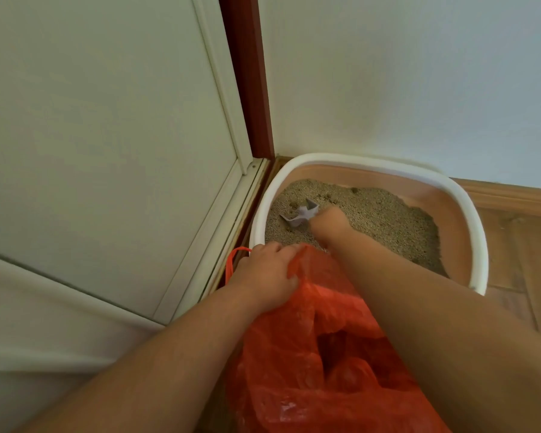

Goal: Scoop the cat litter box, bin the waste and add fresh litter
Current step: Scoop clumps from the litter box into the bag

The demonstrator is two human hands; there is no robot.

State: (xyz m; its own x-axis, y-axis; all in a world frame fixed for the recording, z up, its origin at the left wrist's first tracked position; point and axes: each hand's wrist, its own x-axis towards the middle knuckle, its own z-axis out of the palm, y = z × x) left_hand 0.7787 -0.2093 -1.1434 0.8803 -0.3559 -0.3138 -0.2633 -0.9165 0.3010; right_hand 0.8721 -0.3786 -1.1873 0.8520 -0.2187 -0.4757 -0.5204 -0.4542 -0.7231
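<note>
A litter box with a white rim and pinkish inner walls sits in the room corner, filled with tan litter. My right hand grips a grey plastic scoop whose blade lies in the litter at the box's left side. A small dark clump lies near the far wall of the box. My left hand pinches the rim of a red plastic bag, holding it against the near left edge of the box. The bag's mouth gapes toward me.
A white door with a dark red frame stands at the left. A pale wall backs the box. Wooden floor and a wooden skirting board run along the right. The bag's red handle loop hangs by the door sill.
</note>
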